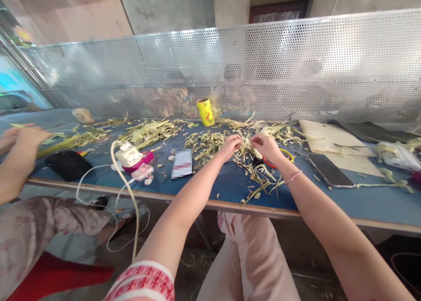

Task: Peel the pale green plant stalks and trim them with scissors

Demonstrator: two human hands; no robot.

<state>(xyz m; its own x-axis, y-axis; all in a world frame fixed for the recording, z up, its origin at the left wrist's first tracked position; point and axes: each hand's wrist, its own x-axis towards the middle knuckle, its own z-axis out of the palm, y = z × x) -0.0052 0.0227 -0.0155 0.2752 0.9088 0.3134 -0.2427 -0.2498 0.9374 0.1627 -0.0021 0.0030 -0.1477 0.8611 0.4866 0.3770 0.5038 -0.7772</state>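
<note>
My left hand is raised just above the table, its thumb and fingers pinched together. Facing it a short distance away, my right hand is pinched too, with a thin bracelet on the wrist. Pale plant strip shows between the two sets of fingertips; its ends are too small to make out. Beneath and behind both hands spreads a loose pile of shredded, yellow-green plant pieces. By my right wrist lie a yellow ring and a red ring, partly covered by the hand and scraps.
A yellow cardboard tube stands before the perforated metal screen. Rightward lie a phone and a cardboard sheet. To the left are a small packet, a cabled power adapter, a black pouch and a co-worker's hands.
</note>
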